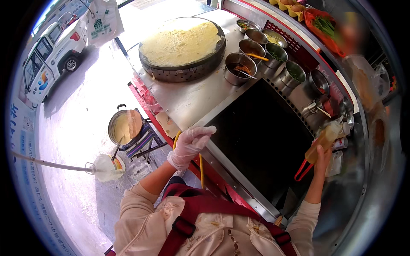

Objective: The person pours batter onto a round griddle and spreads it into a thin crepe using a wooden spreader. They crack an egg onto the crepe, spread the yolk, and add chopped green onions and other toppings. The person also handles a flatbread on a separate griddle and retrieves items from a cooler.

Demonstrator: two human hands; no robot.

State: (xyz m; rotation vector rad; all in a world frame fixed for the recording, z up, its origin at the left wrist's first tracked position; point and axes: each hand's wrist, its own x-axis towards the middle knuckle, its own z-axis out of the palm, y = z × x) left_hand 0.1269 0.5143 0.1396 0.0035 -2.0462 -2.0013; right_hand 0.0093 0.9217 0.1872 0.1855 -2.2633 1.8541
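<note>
My left hand (193,145), in a clear plastic glove, is raised over the near left edge of a black flat griddle (259,137); its fingers are partly curled with nothing seen in them. My bare right hand (322,160) is at the griddle's right side, on a squeeze bottle of yellowish oil (323,140). Whether it lifts the bottle or only grips it in place is unclear. Red-handled tongs (302,170) lie just beside that hand. Farther off, a thin pale crepe (182,41) covers most of a round crepe griddle (185,72).
Steel pots of sauce (240,68) and chopped greens (293,72) line the griddle's far side. A pot of batter (125,126) stands on a stool at left, near a plastic jug (109,168). A yellow hose (201,171) hangs at the red cart edge. Behind the pots runs a metal-edged partition.
</note>
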